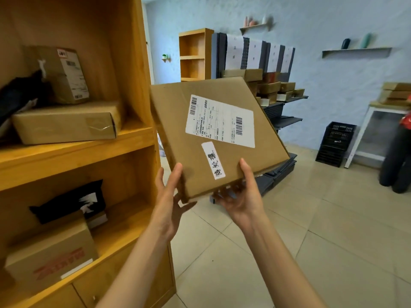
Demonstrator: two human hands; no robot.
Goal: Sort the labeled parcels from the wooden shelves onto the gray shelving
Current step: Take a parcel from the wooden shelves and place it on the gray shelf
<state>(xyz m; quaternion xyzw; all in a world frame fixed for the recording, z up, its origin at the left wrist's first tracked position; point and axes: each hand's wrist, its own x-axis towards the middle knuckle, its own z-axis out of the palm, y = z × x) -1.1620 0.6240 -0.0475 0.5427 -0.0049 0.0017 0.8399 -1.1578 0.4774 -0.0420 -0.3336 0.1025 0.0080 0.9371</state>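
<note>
Parcel [219, 138], flat cardboard w/ printed shipping label and a handwritten strip, held in mid-air and tilted, label side toward camera. Left hand [169, 196] grips the near-left corner, thumb on the face, fingers underneath; right hand [241, 194] supports the near-right edge, thumb on top, fingers curled below. Both have firm hold of the parcel; neither is free. Left of the grip: wooden shelves [77, 150], w/ several boxes and dark bags on two levels, i.e. work left to do. Beyond the grip, across the tiled floor: gray shelving [287, 98], carrying stacked brown boxes under hanging paper signs. Judgement: sorting is partway through; this parcel is picked, label readable, carry and placement not yet done.
</note>
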